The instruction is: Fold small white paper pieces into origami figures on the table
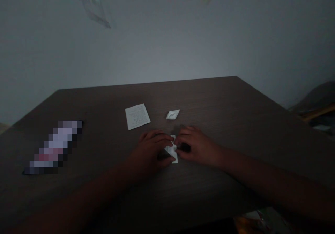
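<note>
A small piece of white paper, with faint lines on its left part, lies on the dark wooden table between my hands. My left hand grips it from the left, thumb at its near end and fingers at its far end. From the right, my right hand has its thumb and fingers closed on the paper's right edge. Parts of the paper are hidden under the fingers. Beyond my hands lies a small white diamond-shaped folded piece. A square printed sheet lies to its left.
At the table's left lies a long, dark-edged flat object, its surface blurred by pixels. The table's far edge meets a pale wall, where a clear plastic bag hangs. Colourful items show below the near edge at right.
</note>
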A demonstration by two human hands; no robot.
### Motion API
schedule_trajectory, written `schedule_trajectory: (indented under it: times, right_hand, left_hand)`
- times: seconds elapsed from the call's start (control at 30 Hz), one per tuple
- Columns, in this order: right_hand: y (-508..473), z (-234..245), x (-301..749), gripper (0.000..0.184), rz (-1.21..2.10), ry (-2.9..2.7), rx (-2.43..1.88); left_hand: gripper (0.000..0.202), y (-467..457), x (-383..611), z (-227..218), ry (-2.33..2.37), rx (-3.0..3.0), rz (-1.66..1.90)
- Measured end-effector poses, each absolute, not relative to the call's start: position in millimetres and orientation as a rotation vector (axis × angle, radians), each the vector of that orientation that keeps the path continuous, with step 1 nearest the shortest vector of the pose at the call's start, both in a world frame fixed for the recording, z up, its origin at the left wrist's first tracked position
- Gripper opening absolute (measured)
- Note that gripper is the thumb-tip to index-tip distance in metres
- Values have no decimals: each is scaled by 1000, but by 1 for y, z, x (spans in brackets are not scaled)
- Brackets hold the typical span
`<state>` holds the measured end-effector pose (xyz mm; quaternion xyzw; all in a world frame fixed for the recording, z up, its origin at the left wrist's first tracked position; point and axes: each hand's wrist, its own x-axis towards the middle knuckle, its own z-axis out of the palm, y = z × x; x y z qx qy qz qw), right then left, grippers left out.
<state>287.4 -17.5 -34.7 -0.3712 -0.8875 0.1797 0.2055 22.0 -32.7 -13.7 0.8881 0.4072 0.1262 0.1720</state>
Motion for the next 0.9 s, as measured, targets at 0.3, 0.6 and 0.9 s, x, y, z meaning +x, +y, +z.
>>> schedule_trajectory:
  times: [0.3,0.6,0.9]
  right_hand:
    - [-17,-31,281,18,465,-2366,-1188]
    - [8,-42,282,22,393,-2190,-1367]
    - [15,-44,292,11,385,-2230,-1300]
  left_hand:
    - [45,-31,25,-11,1147,2484,349]
    - [62,-28,27,-12,1134,2462,328]
    - [61,-25,19,-19,942,2473,333]
